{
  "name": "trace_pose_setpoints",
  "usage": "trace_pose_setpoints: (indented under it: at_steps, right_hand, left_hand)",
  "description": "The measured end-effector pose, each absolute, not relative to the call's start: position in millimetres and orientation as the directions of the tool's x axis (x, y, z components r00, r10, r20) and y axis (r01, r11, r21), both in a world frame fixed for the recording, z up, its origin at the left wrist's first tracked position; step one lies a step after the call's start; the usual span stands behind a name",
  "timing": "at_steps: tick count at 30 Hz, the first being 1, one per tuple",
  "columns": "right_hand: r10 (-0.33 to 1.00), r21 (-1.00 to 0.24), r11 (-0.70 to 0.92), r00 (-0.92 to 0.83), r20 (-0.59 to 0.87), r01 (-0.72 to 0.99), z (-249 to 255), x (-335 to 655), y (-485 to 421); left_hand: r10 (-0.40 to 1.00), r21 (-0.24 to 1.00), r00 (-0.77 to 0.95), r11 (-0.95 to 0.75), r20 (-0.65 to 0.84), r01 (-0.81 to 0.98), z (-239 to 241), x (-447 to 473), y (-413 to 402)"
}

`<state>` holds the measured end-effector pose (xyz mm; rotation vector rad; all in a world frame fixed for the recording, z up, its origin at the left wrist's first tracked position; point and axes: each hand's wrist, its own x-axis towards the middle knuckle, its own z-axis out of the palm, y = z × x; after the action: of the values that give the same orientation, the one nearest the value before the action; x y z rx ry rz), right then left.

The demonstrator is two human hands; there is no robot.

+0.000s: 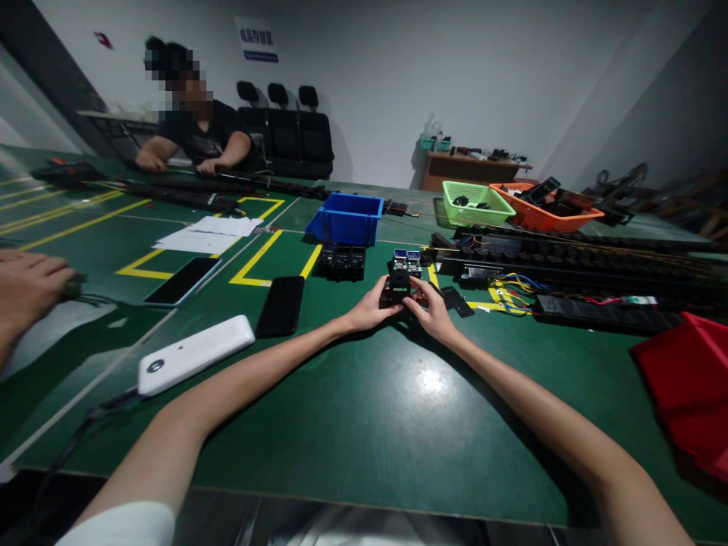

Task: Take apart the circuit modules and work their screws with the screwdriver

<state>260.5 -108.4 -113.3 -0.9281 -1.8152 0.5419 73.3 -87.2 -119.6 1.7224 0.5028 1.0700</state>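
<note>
A small black box-shaped part (400, 286) with a light marking on its front is held between my two hands, just above the green table (364, 409). My left hand (369, 305) grips its left side, thumb toward me. On the right side, my right hand (430, 307) closes on the same part. Right behind it stand small silver-and-blue modules (407, 261). To the left sits a group of black box-shaped parts (341, 261). Flat black pieces (456, 300) lie just right of my right hand. The undersides of my fingers are partly hidden.
A blue bin (349, 218) stands behind the black parts. Left lie a black phone (280, 306), a white device (196, 355) and another phone (183, 280). Long black assemblies with wires (603, 309) and a red bin (691, 379) occupy the right. Another person's hand (34, 284) is at far left.
</note>
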Motion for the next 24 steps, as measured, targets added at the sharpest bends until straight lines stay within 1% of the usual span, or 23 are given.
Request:
trace_pose_setpoints:
  at_steps: [5, 8, 12, 16, 20, 24]
  right_hand:
    - [0.802, -0.716, 0.597, -0.238, 0.549, 0.362, -115.9, 260.9, -106.1]
    - [0.817, -0.717, 0.576, -0.249, 0.52, 0.392, -114.1, 260.8, -107.6]
    - [0.808, -0.699, 0.589, -0.293, 0.511, 0.406, -109.2, 259.4, -111.3]
    - [0.809, -0.71, 0.586, -0.327, 0.488, 0.39, -109.7, 257.4, -112.0]
    - [0.844, -0.724, 0.535, -0.304, 0.441, 0.436, -113.0, 257.5, -110.6]
    - [0.857, -0.734, 0.513, -0.221, 0.465, 0.444, -113.3, 258.2, -109.8]
  left_hand:
    - [0.758, 0.915, 0.516, -0.359, 0.4, -0.183, -115.4, 72.6, -89.0]
    - [0.792, 0.933, 0.494, -0.309, 0.359, -0.183, -115.1, 71.5, -89.0]
    - [0.873, 0.953, 0.388, -0.236, 0.294, -0.192, -118.3, 68.9, -84.8]
    - [0.908, 0.954, 0.313, -0.224, 0.278, -0.197, -120.9, 66.8, -80.1]
    - [0.918, 0.954, 0.284, -0.225, 0.276, -0.198, -122.6, 66.4, -77.7]
    - [0.938, 0.951, 0.211, -0.234, 0.276, -0.201, -125.1, 66.6, -75.8]
